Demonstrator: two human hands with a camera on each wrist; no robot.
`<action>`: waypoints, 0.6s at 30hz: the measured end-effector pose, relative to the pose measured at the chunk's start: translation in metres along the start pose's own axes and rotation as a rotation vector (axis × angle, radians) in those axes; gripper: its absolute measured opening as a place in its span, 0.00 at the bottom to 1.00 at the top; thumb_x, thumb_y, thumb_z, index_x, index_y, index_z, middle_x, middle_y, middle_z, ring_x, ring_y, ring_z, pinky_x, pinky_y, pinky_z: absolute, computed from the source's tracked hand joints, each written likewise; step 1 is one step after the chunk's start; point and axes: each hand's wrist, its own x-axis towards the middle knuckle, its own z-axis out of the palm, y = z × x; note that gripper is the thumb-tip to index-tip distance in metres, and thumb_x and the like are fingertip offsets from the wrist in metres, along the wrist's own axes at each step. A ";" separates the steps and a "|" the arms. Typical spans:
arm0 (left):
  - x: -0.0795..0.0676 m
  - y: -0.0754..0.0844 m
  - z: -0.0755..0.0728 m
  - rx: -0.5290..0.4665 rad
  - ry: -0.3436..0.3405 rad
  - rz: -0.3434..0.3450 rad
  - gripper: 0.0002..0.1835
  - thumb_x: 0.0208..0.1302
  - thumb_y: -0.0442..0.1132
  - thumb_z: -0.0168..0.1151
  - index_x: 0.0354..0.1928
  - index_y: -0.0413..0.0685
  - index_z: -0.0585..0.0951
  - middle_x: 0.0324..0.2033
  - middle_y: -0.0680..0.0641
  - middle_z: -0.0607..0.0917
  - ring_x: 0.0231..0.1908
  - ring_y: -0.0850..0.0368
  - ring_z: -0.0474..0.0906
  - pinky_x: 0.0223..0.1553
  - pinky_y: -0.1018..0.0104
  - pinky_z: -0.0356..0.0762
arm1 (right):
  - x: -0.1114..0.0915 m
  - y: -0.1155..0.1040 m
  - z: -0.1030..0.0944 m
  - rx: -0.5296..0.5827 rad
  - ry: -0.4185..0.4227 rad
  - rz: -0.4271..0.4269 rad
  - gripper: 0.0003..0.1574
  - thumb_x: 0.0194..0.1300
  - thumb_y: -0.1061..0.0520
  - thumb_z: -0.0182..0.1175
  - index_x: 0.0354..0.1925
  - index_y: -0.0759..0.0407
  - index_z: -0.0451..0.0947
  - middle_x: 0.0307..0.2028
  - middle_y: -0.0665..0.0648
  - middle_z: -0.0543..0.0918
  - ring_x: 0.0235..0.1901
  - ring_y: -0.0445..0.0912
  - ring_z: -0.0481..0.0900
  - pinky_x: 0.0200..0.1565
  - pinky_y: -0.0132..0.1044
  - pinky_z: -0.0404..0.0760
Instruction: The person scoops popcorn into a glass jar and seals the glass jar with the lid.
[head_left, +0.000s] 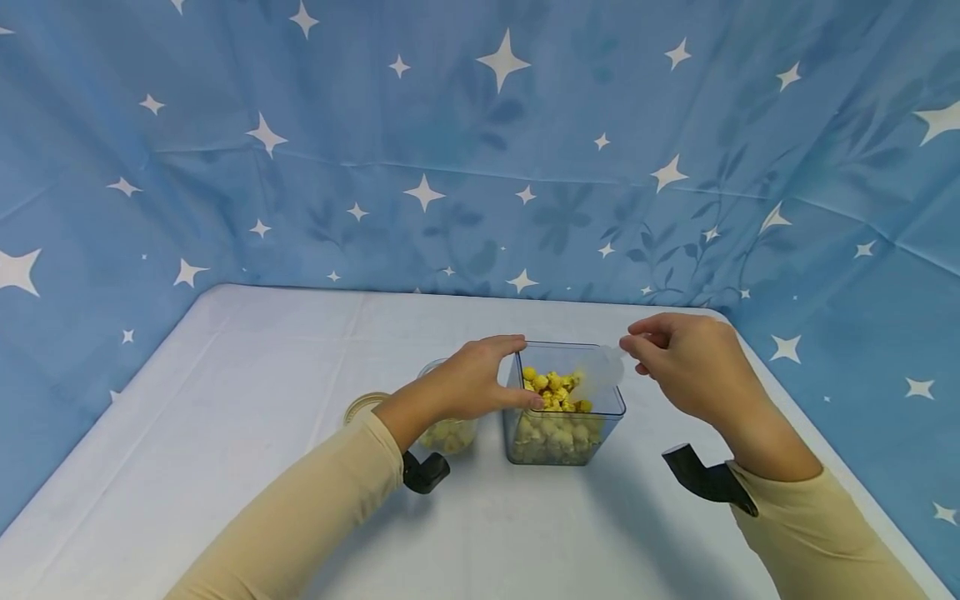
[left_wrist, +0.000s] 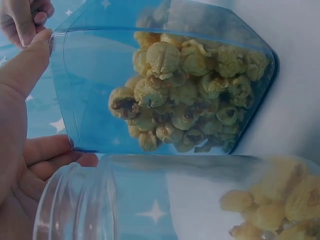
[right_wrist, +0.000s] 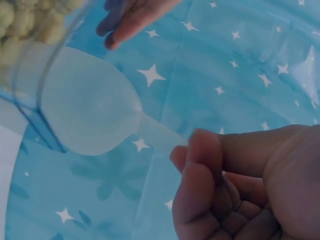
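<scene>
A clear square plastic container [head_left: 536, 354] stands upright on the table, with yellow popcorn [head_left: 553, 387] inside. My left hand [head_left: 467, 380] grips its left side at the top, thumb on the near rim and fingers at the far corner. My right hand [head_left: 686, 367] pinches the thin handle of a translucent white scoop [right_wrist: 92, 102] between thumb and fingers. The scoop's bowl slants over the right rim, its tip down in the container near the popcorn. Beneath my left wrist stands a clear jar [left_wrist: 145, 192] with popcorn low inside, partly hidden in the head view.
A round gold-rimmed lid [head_left: 363, 407] lies left of the jar, partly covered by my left forearm. The white-covered table [head_left: 255, 358] is backed by a blue curtain [head_left: 465, 125] with white stars. Black wrist mounts [head_left: 708, 479] stick out from both sleeves.
</scene>
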 end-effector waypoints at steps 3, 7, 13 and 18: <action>0.000 0.000 0.000 -0.002 0.000 0.004 0.48 0.61 0.59 0.70 0.77 0.45 0.61 0.74 0.46 0.62 0.73 0.50 0.57 0.70 0.52 0.59 | 0.003 0.000 0.002 0.007 -0.007 -0.019 0.16 0.72 0.55 0.60 0.47 0.68 0.84 0.28 0.53 0.86 0.29 0.46 0.83 0.27 0.40 0.78; 0.000 0.000 0.000 -0.001 0.002 0.007 0.48 0.61 0.60 0.70 0.77 0.45 0.61 0.74 0.46 0.62 0.73 0.50 0.57 0.70 0.52 0.60 | 0.007 0.002 0.005 0.028 -0.012 -0.036 0.16 0.73 0.56 0.60 0.47 0.68 0.84 0.29 0.53 0.87 0.30 0.46 0.84 0.30 0.40 0.80; 0.000 0.000 0.000 -0.006 0.004 0.001 0.49 0.61 0.60 0.70 0.77 0.45 0.61 0.74 0.46 0.62 0.73 0.50 0.57 0.70 0.52 0.60 | 0.012 0.003 0.011 0.035 0.017 -0.026 0.15 0.73 0.56 0.60 0.45 0.67 0.84 0.29 0.54 0.87 0.29 0.46 0.84 0.29 0.40 0.79; 0.000 0.001 0.001 -0.006 0.002 -0.003 0.49 0.61 0.60 0.70 0.77 0.45 0.61 0.74 0.46 0.62 0.73 0.50 0.56 0.70 0.52 0.60 | 0.015 0.006 0.024 0.057 -0.018 -0.003 0.16 0.73 0.54 0.60 0.44 0.68 0.85 0.26 0.52 0.85 0.26 0.45 0.80 0.27 0.40 0.78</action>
